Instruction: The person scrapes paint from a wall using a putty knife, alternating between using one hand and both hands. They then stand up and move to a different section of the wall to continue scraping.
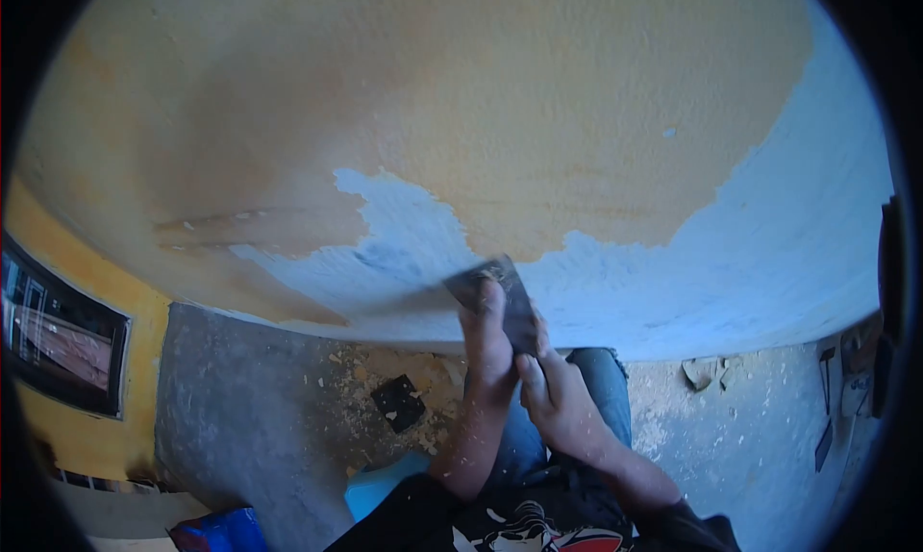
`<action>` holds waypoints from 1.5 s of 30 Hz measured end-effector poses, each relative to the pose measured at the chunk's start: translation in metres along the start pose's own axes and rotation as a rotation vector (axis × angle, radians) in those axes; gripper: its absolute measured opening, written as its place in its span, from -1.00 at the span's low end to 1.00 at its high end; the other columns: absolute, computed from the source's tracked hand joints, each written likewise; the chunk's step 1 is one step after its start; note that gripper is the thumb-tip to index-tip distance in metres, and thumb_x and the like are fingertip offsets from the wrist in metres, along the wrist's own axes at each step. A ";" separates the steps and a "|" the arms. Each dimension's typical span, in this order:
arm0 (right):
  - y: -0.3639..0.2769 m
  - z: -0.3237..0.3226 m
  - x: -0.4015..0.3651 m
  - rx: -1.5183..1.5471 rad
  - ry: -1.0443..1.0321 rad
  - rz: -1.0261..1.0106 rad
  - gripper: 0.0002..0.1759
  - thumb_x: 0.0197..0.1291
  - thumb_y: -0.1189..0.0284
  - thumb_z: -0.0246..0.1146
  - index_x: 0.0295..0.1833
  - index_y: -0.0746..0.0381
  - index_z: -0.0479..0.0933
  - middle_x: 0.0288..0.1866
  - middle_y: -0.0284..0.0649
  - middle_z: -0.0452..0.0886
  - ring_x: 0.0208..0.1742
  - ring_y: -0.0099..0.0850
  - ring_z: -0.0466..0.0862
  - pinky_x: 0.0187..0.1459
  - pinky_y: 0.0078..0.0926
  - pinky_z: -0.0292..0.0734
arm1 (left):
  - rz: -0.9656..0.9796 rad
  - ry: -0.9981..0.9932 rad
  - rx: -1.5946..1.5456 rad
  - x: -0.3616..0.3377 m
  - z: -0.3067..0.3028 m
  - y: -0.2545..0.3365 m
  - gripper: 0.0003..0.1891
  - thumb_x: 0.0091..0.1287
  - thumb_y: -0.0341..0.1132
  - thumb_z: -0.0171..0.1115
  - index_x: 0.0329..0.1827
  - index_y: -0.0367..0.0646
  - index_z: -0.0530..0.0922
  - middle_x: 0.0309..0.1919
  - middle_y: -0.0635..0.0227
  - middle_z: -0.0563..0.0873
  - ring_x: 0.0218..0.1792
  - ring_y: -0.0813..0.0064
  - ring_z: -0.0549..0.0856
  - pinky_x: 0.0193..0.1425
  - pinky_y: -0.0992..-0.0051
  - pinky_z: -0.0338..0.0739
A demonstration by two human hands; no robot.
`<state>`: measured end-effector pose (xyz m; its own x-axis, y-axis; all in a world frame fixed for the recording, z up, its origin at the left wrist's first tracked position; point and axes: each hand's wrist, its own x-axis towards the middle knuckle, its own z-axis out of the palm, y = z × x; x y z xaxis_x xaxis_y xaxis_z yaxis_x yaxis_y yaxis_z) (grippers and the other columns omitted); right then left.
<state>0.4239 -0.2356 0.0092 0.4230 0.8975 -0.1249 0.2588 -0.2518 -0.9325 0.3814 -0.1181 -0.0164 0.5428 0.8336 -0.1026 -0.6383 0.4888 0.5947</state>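
Note:
A dark, flat scraper (pixel 519 313) meets the wall (pixel 596 110) at the lower edge of the peeling yellow paint (pixel 538 201). My left hand (pixel 488 348) grips the blade from the left, its thumb pressed flat on the face near some small crumbs of paint. Lower down, my right hand (pixel 558 398) is closed round the handle end, which its fingers mostly hide. Pale bare wall (pixel 615 292) shows beneath and beside the yellow layer. Paint flecks stick to both forearms.
Paint chips and a black square piece (pixel 398 404) lie on the grey floor (pixel 250 398). A light blue object (pixel 385 485) is beside my legs. At left is a dark-framed opening (pixel 67 331); a blue packet (pixel 221 531) lies below. Tools (pixel 825 427) stand at far right.

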 end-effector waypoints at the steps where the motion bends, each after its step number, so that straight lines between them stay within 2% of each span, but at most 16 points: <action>1: -0.004 0.001 0.004 -0.025 0.011 -0.078 -0.66 0.48 0.33 -0.03 0.08 0.44 0.37 -0.56 0.01 0.51 -0.51 -0.14 0.54 -0.39 -0.26 0.44 | 0.055 -0.006 -0.020 0.002 0.002 0.008 -0.58 0.45 -0.02 0.12 -0.22 -0.30 0.46 -0.63 0.25 0.56 -0.71 0.38 0.58 -0.73 0.45 0.47; 2: -0.009 0.002 0.008 -0.052 0.021 -0.169 -0.64 0.51 0.30 -0.05 -0.06 0.44 0.41 -0.63 -0.18 0.48 -0.63 -0.45 0.47 -0.49 -0.42 0.40 | 0.060 -0.001 -0.019 -0.003 -0.001 0.007 -0.58 0.45 -0.02 0.12 -0.22 -0.30 0.46 -0.63 0.25 0.56 -0.71 0.38 0.58 -0.73 0.45 0.47; 7: -0.001 0.001 -0.007 0.062 0.054 0.027 -0.66 0.50 0.32 -0.05 -0.07 0.44 0.40 -0.65 -0.20 0.48 -0.62 -0.45 0.47 -0.50 -0.40 0.39 | 0.003 -0.015 0.060 -0.009 0.006 -0.010 -0.54 0.44 0.05 0.09 -0.28 -0.27 0.47 -0.64 0.24 0.57 -0.75 0.39 0.56 -0.73 0.46 0.49; 9: 0.000 0.006 0.008 0.007 0.013 -0.054 -0.63 0.50 0.29 -0.06 0.06 0.43 0.39 -0.66 -0.22 0.44 -0.62 -0.49 0.45 -0.49 -0.47 0.39 | -0.043 0.010 0.124 -0.001 -0.004 -0.001 -0.47 0.44 0.14 0.05 -0.35 -0.25 0.47 -0.65 0.25 0.56 -0.76 0.41 0.55 -0.76 0.48 0.47; 10: -0.003 0.006 0.011 -0.029 -0.010 -0.102 -0.61 0.50 0.28 -0.06 0.13 0.42 0.39 -0.66 -0.23 0.42 -0.61 -0.50 0.44 -0.48 -0.50 0.39 | 0.031 -0.045 -0.007 0.003 -0.002 0.007 -0.57 0.43 0.00 0.14 -0.27 -0.30 0.46 -0.66 0.22 0.57 -0.75 0.37 0.57 -0.72 0.46 0.48; 12: -0.013 0.003 0.005 -0.033 -0.030 -0.127 -0.57 0.52 0.26 -0.08 0.19 0.42 0.36 -0.65 -0.26 0.42 -0.62 -0.53 0.42 -0.48 -0.53 0.38 | -0.022 0.005 -0.025 -0.004 -0.003 0.006 -0.57 0.42 0.00 0.15 -0.25 -0.29 0.46 -0.65 0.21 0.57 -0.75 0.37 0.57 -0.72 0.46 0.48; 14: -0.016 -0.001 -0.009 0.058 -0.036 0.071 -0.37 0.47 0.37 -0.05 0.52 0.37 -0.06 -0.55 0.07 0.50 -0.50 -0.08 0.60 -0.31 -0.23 0.49 | -0.033 -0.052 0.039 -0.012 0.008 0.000 -0.58 0.42 -0.01 0.16 -0.23 -0.29 0.45 -0.62 0.20 0.58 -0.75 0.36 0.57 -0.72 0.45 0.48; 19: -0.009 0.008 -0.002 0.010 -0.008 0.005 -0.37 0.48 0.35 -0.04 0.52 0.37 -0.05 -0.54 0.06 0.52 -0.47 -0.05 0.61 -0.32 -0.22 0.48 | 0.024 -0.048 0.012 0.002 -0.004 0.008 -0.60 0.42 -0.03 0.17 -0.24 -0.28 0.46 -0.62 0.20 0.58 -0.72 0.39 0.60 -0.73 0.45 0.49; 22: -0.007 0.006 -0.004 0.050 -0.067 -0.017 -0.43 0.53 0.23 -0.08 0.43 0.42 0.10 -0.62 -0.34 0.41 -0.64 -0.60 0.38 -0.55 -0.57 0.32 | -0.071 -0.032 -0.017 -0.008 -0.006 0.005 -0.62 0.43 -0.05 0.16 -0.20 -0.27 0.47 -0.61 0.20 0.59 -0.72 0.39 0.60 -0.73 0.46 0.49; 23: -0.004 0.008 -0.012 0.108 0.004 -0.029 -0.46 0.53 0.26 -0.10 0.45 0.38 0.10 -0.61 -0.39 0.38 -0.63 -0.63 0.36 -0.56 -0.58 0.30 | -0.103 -0.039 0.045 -0.014 0.002 0.003 -0.63 0.43 -0.06 0.15 -0.17 -0.27 0.48 -0.61 0.20 0.60 -0.72 0.40 0.59 -0.72 0.47 0.49; 28: -0.006 0.010 0.003 0.163 0.026 -0.016 -0.57 0.53 0.26 -0.08 0.29 0.36 0.27 -0.60 -0.40 0.39 -0.63 -0.66 0.33 -0.56 -0.60 0.29 | -0.039 -0.065 0.002 0.003 -0.002 0.011 -0.65 0.44 -0.09 0.16 -0.25 -0.27 0.46 -0.60 0.18 0.59 -0.73 0.37 0.60 -0.72 0.45 0.49; 29: -0.014 0.007 0.007 0.106 -0.016 -0.029 -0.59 0.53 0.26 -0.08 0.24 0.37 0.31 -0.60 -0.39 0.39 -0.63 -0.65 0.33 -0.55 -0.59 0.30 | 0.011 0.027 0.030 0.004 0.009 0.020 -0.51 0.46 0.09 0.02 -0.32 -0.24 0.45 -0.67 0.24 0.56 -0.78 0.41 0.54 -0.74 0.48 0.45; 34: -0.008 0.003 -0.011 0.136 0.009 0.028 -0.63 0.53 0.24 -0.08 0.01 0.39 0.37 -0.59 -0.35 0.41 -0.61 -0.60 0.39 -0.53 -0.58 0.32 | 0.013 -0.022 0.058 -0.011 0.016 0.004 -0.58 0.44 0.01 0.12 -0.24 -0.26 0.43 -0.60 0.24 0.56 -0.76 0.39 0.56 -0.76 0.46 0.48; 36: -0.006 0.006 -0.005 0.177 -0.020 0.049 -0.63 0.53 0.23 -0.09 0.02 0.38 0.36 -0.57 -0.35 0.42 -0.58 -0.64 0.39 -0.52 -0.61 0.30 | -0.018 -0.064 0.095 -0.006 0.009 0.012 -0.61 0.43 -0.02 0.15 -0.22 -0.25 0.43 -0.59 0.24 0.56 -0.75 0.38 0.57 -0.77 0.44 0.48; 40: -0.012 0.001 -0.008 0.143 -0.100 0.101 -0.58 0.52 0.26 -0.08 0.08 0.48 0.37 -0.63 -0.17 0.48 -0.58 -0.45 0.52 -0.45 -0.38 0.43 | -0.049 -0.056 0.110 -0.008 0.003 0.010 -0.62 0.42 -0.03 0.15 -0.21 -0.24 0.43 -0.58 0.24 0.57 -0.73 0.39 0.58 -0.78 0.43 0.48; 45: -0.036 -0.007 0.013 0.075 -0.039 -0.036 -0.59 0.51 0.26 -0.03 0.10 0.46 0.38 -0.61 -0.12 0.51 -0.54 -0.35 0.59 -0.42 -0.33 0.45 | 0.056 -0.057 0.053 0.004 0.029 0.033 -0.58 0.42 0.02 0.14 -0.25 -0.24 0.43 -0.63 0.26 0.55 -0.74 0.39 0.58 -0.77 0.45 0.46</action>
<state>0.4258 -0.2178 0.0432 0.3805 0.9191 -0.1027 0.2068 -0.1928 -0.9592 0.3781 -0.1061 0.0259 0.5387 0.8422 -0.0232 -0.6393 0.4266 0.6397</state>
